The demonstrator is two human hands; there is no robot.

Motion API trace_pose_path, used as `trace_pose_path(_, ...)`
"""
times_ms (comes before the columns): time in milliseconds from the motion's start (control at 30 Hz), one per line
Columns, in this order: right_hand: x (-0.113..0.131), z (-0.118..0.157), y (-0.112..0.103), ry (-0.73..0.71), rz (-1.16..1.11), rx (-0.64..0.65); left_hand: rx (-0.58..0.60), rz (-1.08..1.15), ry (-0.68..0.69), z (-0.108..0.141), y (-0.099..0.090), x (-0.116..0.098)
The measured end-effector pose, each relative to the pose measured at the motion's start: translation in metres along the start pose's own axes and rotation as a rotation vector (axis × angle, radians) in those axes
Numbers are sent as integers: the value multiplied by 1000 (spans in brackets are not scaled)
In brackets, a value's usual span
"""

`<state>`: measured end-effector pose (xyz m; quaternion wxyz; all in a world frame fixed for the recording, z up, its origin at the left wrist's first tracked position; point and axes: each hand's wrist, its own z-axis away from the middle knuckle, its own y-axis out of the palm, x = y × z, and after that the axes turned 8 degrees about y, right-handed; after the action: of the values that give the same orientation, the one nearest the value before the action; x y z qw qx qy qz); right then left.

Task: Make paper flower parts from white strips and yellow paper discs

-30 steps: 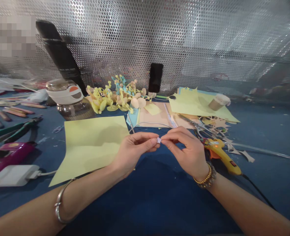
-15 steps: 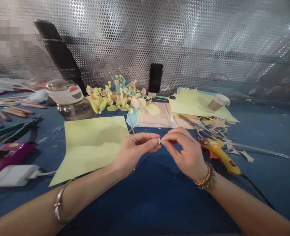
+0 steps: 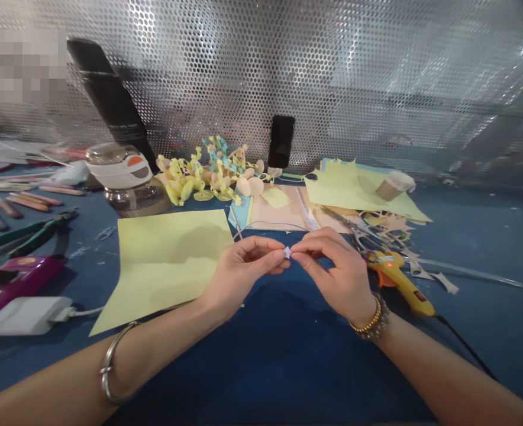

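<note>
A tiny pale lilac piece (image 3: 287, 252) sits between my fingertips over the middle of the blue table. My left hand (image 3: 248, 269) pinches it from the left with thumb and fingers. From the other side, my right hand (image 3: 335, 266) has its thumb and index finger pressed together at the piece's right edge. The piece is too small for its exact shape to be certain. A yellow sheet (image 3: 168, 266) lies behind my left forearm, and its right part is covered by my left hand.
A yellow glue gun (image 3: 403, 281) with a black cord lies right of my right hand, near scissors and paper scraps. Behind are paper flowers (image 3: 217, 171), a lidded jar (image 3: 128, 180) and an upright phone (image 3: 281, 142). Pliers (image 3: 35, 236) and a white adapter (image 3: 24, 316) lie left.
The fingertips of both hands have parted very slightly, and more of the lilac piece shows between them. Both hands keep their pinch.
</note>
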<state>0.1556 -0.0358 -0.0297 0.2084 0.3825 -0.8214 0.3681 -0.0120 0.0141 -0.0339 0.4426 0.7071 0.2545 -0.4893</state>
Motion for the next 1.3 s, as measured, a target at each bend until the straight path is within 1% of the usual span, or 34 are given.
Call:
trace_pose_path(167,1,0,1,28,-19,-18,-7,31,-20,0,0,0)
trace_pose_path(367,1,2,3,109,-93,-17,-3,42,-25,-1,1,0)
trace_pose_path(667,2,2,2,68,-68,-25,42,48,-17,-1,0,1)
trace_pose_path(767,4,2,3,89,-104,-18,48,20,32,-1,0,1)
trace_pose_path(933,8,5,4,132,-176,13,35,-138,200,3,1,-4)
trace_pose_path(1000,9,7,5,152,-192,14,21,-190,247,5,1,-5)
trace_pose_path(1300,12,10,9,211,-240,-14,-22,-311,310,8,2,-3)
